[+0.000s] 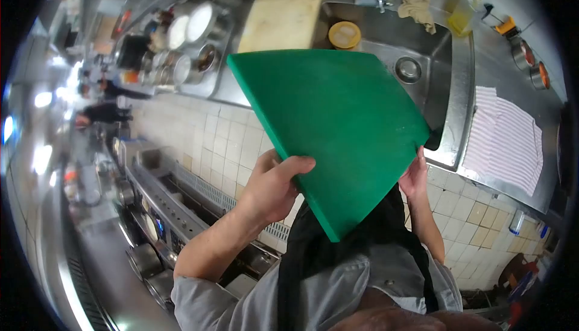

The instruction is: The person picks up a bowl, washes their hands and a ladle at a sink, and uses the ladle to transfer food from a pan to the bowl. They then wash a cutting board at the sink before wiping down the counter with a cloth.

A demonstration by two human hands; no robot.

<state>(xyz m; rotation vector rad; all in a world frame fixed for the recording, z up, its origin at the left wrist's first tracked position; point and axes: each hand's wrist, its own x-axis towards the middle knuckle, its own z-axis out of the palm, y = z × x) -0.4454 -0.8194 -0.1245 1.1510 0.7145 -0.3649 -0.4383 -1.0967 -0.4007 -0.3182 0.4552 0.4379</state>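
Observation:
A large green cutting board [338,126] is held up in front of the body, over the floor and the near edge of the sink. My left hand [271,186] grips its left edge, the thumb lying on the upper face and the fingers underneath. On the opposite edge, my right hand [415,174] holds the board from the side; most of its fingers are hidden behind it. Past the board's far edge lies a cream cutting board [283,17] beside the steel sink [437,71]. An orange-rimmed bowl [344,34] sits at the sink's left side, partly behind the green board.
A faucet [383,2], a beige cloth [417,10] and a yellow liquid bottle [461,20] line the sink's back. Striped towels [503,138] lie on the right counter. Trays and pots stand at left, with a stove lower left. People are in the far left background.

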